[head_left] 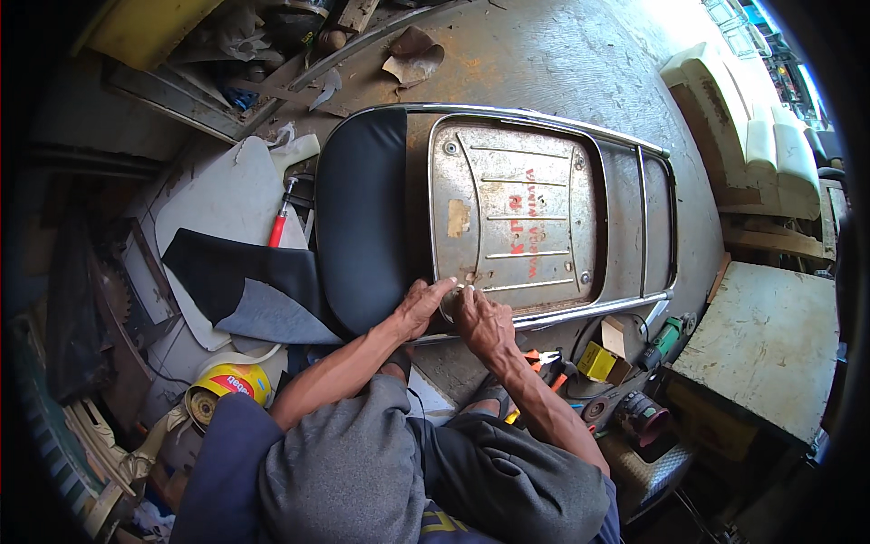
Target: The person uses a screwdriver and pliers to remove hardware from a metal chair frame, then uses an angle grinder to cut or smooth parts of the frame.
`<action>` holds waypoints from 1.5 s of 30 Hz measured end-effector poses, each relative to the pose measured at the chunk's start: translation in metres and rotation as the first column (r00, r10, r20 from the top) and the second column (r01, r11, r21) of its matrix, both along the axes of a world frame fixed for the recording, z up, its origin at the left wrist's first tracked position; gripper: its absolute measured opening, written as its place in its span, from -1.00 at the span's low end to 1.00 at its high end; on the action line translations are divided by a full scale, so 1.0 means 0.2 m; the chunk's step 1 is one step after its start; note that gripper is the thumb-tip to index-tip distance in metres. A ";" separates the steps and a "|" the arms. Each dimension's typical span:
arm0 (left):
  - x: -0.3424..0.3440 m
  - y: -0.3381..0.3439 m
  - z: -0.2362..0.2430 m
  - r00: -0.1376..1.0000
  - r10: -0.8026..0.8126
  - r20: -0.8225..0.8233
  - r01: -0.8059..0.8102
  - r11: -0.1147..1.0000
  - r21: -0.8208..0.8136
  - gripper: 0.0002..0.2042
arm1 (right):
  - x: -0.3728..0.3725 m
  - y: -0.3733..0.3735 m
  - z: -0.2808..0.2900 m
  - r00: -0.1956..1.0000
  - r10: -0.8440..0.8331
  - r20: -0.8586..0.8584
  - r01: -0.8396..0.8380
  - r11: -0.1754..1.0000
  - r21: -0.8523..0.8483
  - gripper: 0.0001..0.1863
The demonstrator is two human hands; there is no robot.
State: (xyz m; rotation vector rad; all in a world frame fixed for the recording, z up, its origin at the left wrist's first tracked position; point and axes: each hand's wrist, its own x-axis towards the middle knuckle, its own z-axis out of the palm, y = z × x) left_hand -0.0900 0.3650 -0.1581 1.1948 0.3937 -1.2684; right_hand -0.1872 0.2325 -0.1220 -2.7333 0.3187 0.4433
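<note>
Bare Hands Met at the Near Edge of a Ribbed Metal Panel

In the head view, the worn metal panel [517, 201] lay at the middle of the scene within a chromed frame [642, 222], right of a black padded section [362, 218]. The left hand [422, 306] was at the panel's near-left corner, fingertips bent towards the rim; the right hand [484, 319] was just beside it, fingers curled. I cannot tell what, if anything, either one gripped.

A black sheet [245, 269] spread to the left, its near flap turned up to show a grey underside. Beyond it was a red-handled screwdriver [279, 224]. Near and right lay orange-handled pliers [546, 358], a yellow box [596, 363] and a green power tool [666, 343]. Pale cushions [779, 150] stood at the far right.
</note>
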 end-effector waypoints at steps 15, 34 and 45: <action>-0.02 -0.01 -0.01 0.995 0.099 -0.033 -0.102 0.987 -0.123 -0.63 | 0.02 0.01 0.06 0.994 0.019 0.104 -0.012 0.998 -0.062 -0.72; -0.03 0.00 -0.12 0.997 0.006 -0.081 -0.009 0.999 -0.031 -0.60 | 0.12 0.10 0.04 0.998 0.058 0.032 -0.054 0.992 -0.111 -0.72; -0.01 0.02 -0.07 0.999 0.022 -0.045 -0.026 0.997 -0.074 -0.47 | 0.15 0.06 0.13 0.997 0.063 -0.046 -0.066 0.994 -0.085 -0.68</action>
